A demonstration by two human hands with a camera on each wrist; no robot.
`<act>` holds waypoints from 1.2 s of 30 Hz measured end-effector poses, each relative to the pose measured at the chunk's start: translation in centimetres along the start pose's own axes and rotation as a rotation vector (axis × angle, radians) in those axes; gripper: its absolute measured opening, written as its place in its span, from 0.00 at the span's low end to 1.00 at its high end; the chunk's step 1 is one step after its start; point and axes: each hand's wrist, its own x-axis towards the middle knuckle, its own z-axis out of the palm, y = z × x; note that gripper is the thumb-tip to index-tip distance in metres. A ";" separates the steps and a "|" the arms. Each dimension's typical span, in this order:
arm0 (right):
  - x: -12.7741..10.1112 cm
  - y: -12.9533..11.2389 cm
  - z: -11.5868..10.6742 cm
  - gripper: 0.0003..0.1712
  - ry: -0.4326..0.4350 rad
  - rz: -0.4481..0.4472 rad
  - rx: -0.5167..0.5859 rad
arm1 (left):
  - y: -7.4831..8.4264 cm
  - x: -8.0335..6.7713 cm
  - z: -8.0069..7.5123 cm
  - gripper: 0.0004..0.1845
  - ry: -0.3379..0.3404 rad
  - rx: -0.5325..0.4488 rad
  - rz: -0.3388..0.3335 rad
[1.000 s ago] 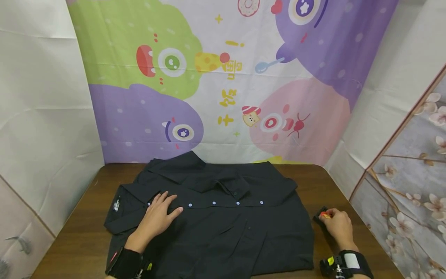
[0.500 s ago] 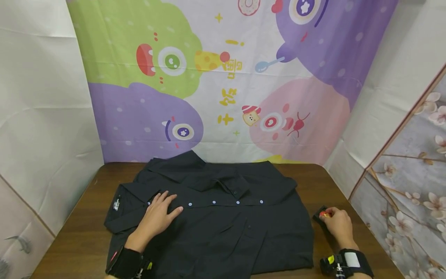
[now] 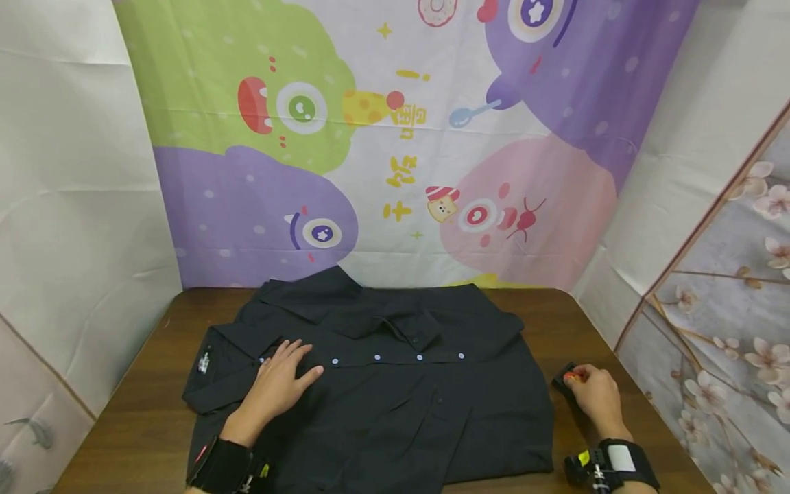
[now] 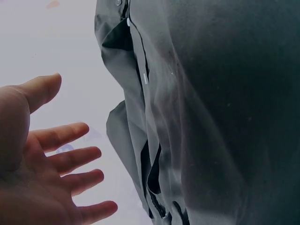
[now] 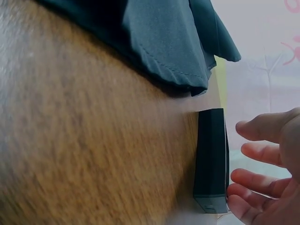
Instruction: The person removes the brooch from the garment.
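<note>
Across the brown wooden counter point(image 3: 148, 405) nothing had shifted: the open left hand point(image 3: 279, 381) stayed flat on the black button-up shirt point(image 3: 395, 405), while the right hand point(image 3: 594, 396) kept its fingertips against the small black box point(image 5: 212, 159), not clearly gripping it.

A black shirt point(image 3: 395, 384) lies spread flat and front up on the brown bench point(image 3: 148, 425), its placket closed by a row of pale buttons point(image 3: 376, 357) running left to right and a small white label at its left end. A small black block point(image 3: 563, 379) with a red-and-yellow spot on top lies on the bench just beside the shirt's right edge, apart from the cloth.
</note>
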 end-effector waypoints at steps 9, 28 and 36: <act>-0.3 -0.7 0.0 0.20 0.013 0.005 0.016 | 0.0 0.1 0.0 0.31 -0.018 -0.016 -0.007; -0.7 -2.9 0.0 0.24 0.009 -0.057 0.061 | 0.2 0.3 -0.3 0.29 0.042 0.003 0.025; -0.9 -3.5 0.1 0.27 0.011 -0.016 0.111 | 0.1 0.4 -0.3 0.30 0.041 -0.003 0.014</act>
